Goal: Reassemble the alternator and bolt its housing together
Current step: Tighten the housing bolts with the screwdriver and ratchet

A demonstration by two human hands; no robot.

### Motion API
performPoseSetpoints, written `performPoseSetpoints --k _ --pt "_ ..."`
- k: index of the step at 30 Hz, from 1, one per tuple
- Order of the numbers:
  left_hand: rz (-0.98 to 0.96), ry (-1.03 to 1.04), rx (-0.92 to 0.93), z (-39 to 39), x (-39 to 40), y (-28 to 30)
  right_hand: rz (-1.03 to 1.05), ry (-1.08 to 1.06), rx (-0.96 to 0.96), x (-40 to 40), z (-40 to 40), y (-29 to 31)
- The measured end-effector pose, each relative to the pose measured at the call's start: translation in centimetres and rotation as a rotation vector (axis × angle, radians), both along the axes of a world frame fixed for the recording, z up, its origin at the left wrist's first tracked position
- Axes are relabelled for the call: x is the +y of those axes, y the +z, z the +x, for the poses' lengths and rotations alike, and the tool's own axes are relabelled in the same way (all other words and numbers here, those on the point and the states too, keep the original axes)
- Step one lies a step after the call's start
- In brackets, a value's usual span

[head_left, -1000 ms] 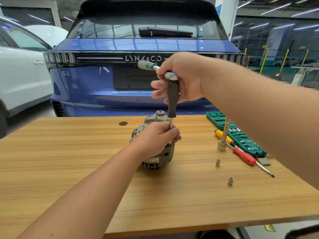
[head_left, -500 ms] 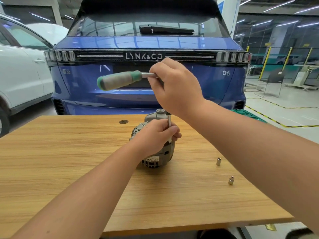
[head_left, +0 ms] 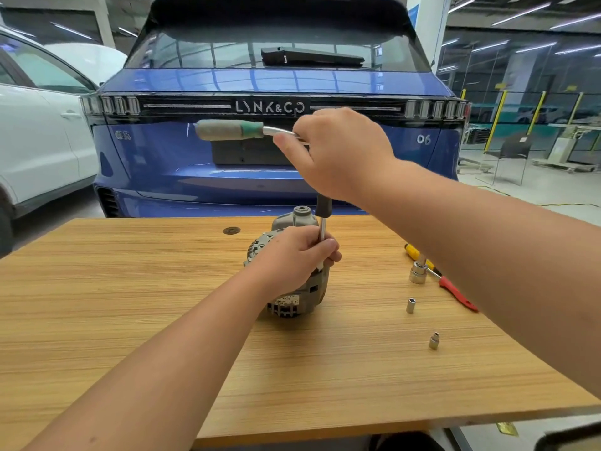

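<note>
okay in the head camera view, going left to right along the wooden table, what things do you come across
Round hole in the tabletop → alternator, gripped by the left hand → small socket → large socket → stubby socket → red-handled screwdriver.

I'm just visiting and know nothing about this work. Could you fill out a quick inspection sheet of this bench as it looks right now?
Surface: wooden table, with a small round hole near its far edge.
Job's things: alternator standing on the table; ratchet wrench with a vertical extension bar reaching down to it.
Clutter: three loose sockets and two screwdrivers, red-handled and yellow-handled.
Hands: left hand grips the extension bar against the alternator; right hand grips the wrench head.
Cables: nothing seen.
Surroundings: blue car behind the table, white car to the left.
</note>
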State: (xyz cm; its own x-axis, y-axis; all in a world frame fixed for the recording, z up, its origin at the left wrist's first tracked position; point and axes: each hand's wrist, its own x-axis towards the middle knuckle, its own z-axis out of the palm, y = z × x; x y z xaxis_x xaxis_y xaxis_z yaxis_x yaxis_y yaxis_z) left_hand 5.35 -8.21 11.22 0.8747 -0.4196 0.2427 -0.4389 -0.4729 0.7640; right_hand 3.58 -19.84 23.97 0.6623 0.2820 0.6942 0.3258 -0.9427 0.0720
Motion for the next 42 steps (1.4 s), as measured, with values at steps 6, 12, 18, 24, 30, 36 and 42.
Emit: performPoseSetpoints --k 6,12,18,24,30,36,42 --pt "-0.016 -0.017 -0.001 -0.1 -0.1 0.0 0.782 0.109 0.618 0.1 0.1 3.2" --pt "-0.028 -0.019 0.002 0.0 -0.2 0.1 1.8 0.552 0.785 -0.6 0.7 -0.1" --pt "-0.015 -0.008 0.001 0.1 -0.2 0.1 0.773 0.447 -0.161 -0.6 0.6 -3.3" --pt "-0.01 -0.014 -0.016 0.1 -0.2 0.0 0.255 0.22 -0.211 -1.5 1.0 -3.1" --pt "-0.008 -0.016 -0.015 0.0 -0.2 0.1 0.282 0.292 -0.121 -2.3 0.4 -3.0" --pt "0.023 0.007 -0.029 -0.2 -0.1 0.2 0.093 0.257 0.005 -2.1 -0.4 -1.0" --pt "0.014 -0.006 -0.017 -0.4 0.0 0.2 0.162 -0.092 0.459 -0.5 -0.7 3.7"
